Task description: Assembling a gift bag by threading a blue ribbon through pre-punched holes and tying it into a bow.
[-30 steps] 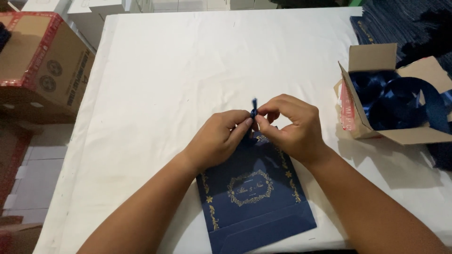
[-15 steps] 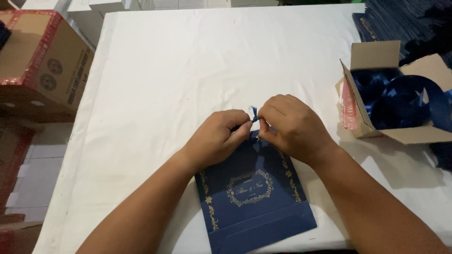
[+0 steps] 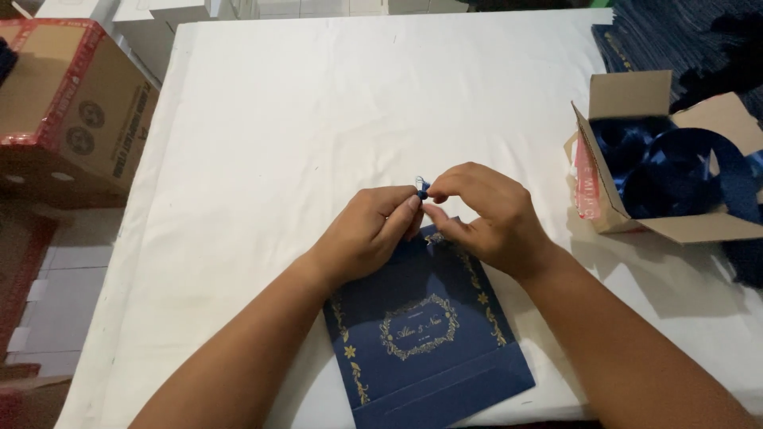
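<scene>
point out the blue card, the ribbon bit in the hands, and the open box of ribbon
blue card (image 3: 425, 349), head view, on its gold-framed front.
ribbon bit (image 3: 422, 188), head view, on the tip pinched between the fingertips.
open box (image 3: 628, 95), head view, on its raised flap.

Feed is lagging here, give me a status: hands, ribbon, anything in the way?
Left hand and right hand both pinching the blue ribbon at the top edge of the blue card. Nothing in the way.

Single head-worn view, steeply downward and close over the white table (image 3: 318, 119), no second view.

I work in a small packing workshop: a white-covered tabletop (image 3: 318, 119), a ribbon-filled carton (image 3: 675, 167) right, a taped cardboard box (image 3: 71, 111) far left.
</scene>
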